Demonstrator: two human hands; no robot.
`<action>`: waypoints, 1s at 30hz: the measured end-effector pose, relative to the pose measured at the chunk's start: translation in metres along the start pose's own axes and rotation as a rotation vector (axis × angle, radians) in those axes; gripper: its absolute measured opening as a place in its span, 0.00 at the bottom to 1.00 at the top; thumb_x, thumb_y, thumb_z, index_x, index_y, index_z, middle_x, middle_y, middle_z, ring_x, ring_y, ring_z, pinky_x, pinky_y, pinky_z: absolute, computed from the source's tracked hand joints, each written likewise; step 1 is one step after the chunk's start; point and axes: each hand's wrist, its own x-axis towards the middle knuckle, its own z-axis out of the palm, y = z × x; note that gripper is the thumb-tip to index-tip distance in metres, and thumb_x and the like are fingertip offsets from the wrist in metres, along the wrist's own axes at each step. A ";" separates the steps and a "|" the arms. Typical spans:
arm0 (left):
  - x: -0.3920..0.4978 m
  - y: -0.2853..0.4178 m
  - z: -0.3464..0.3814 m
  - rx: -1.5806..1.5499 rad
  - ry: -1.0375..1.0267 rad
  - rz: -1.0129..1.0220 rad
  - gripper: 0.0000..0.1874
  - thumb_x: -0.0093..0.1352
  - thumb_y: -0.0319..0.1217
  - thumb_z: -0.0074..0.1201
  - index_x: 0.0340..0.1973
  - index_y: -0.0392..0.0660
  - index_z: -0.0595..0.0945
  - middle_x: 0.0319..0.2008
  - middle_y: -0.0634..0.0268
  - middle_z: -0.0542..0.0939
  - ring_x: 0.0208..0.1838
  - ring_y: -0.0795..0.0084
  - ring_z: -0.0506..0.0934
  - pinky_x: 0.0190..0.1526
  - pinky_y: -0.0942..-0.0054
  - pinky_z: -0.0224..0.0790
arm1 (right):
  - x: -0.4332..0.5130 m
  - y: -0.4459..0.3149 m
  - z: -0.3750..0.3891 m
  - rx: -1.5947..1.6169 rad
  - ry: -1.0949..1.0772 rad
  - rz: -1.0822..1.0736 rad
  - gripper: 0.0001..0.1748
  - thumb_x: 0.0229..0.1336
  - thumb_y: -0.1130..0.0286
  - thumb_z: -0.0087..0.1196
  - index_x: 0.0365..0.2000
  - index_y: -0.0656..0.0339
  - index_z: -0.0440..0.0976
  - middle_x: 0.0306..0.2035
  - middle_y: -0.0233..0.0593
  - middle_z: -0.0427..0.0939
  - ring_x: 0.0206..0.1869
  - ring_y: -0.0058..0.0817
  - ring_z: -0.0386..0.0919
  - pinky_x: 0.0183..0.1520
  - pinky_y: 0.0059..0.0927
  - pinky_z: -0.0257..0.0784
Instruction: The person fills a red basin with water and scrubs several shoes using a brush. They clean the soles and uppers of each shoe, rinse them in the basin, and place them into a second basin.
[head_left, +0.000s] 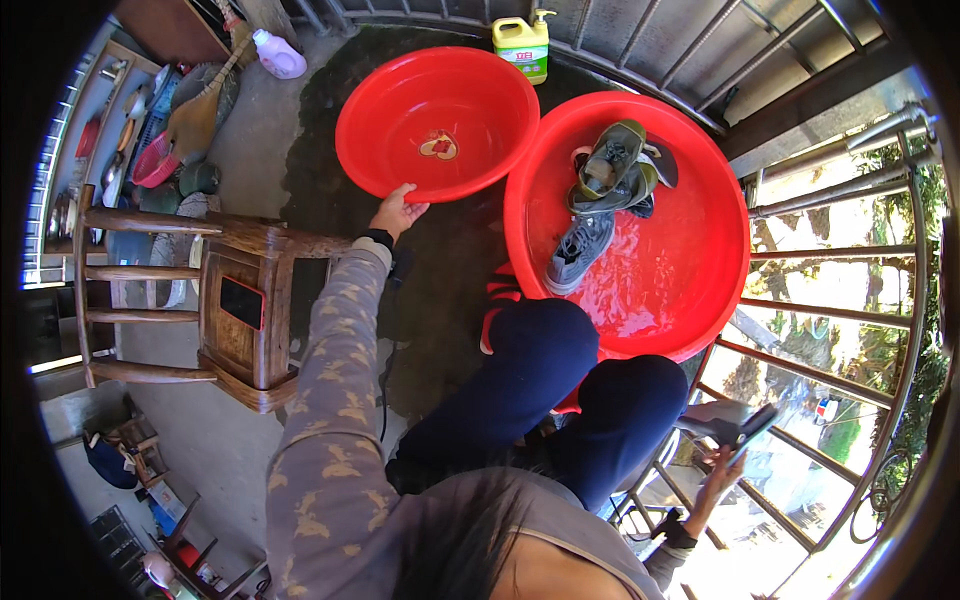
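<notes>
My left hand grips the near rim of a red plastic basin, which holds a printed emblem on its bottom. To its right stands a larger red tub with some water in it. A grey sneaker and an olive shoe lie in the tub, among other footwear in a pile. Off to the right of my knees, my right hand holds a dark shoe, partly blurred, near the metal railing.
A wooden chair with a smartphone on its seat stands at left. A detergent jug is behind the basins, a purple-white bottle further left. Metal bars run along the right. The floor is wet.
</notes>
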 end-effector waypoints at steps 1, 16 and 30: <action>0.004 -0.010 -0.004 0.004 0.001 -0.013 0.15 0.62 0.34 0.63 0.40 0.44 0.76 0.38 0.57 0.76 0.40 0.59 0.77 0.47 0.55 0.77 | 0.011 -0.028 0.002 0.065 -0.033 -0.084 0.15 0.63 0.74 0.50 0.50 0.65 0.69 0.33 0.32 0.74 0.29 0.18 0.73 0.28 0.24 0.74; -0.206 0.019 0.138 0.432 -0.846 -0.586 0.49 0.66 0.64 0.45 0.64 0.30 0.57 0.56 0.38 0.72 0.55 0.45 0.75 0.53 0.57 0.73 | 0.078 -0.343 0.227 0.033 -0.619 -0.946 0.15 0.48 0.92 0.48 0.38 0.69 0.71 0.31 0.43 0.70 0.34 0.30 0.70 0.39 0.27 0.66; -0.119 0.054 0.072 -0.194 -0.741 -0.457 0.34 0.62 0.49 0.50 0.63 0.51 0.67 0.65 0.47 0.62 0.61 0.38 0.65 0.52 0.48 0.71 | 0.072 -0.331 0.226 -0.054 -0.946 -0.668 0.14 0.55 0.83 0.53 0.44 0.68 0.74 0.36 0.46 0.79 0.39 0.32 0.79 0.42 0.30 0.73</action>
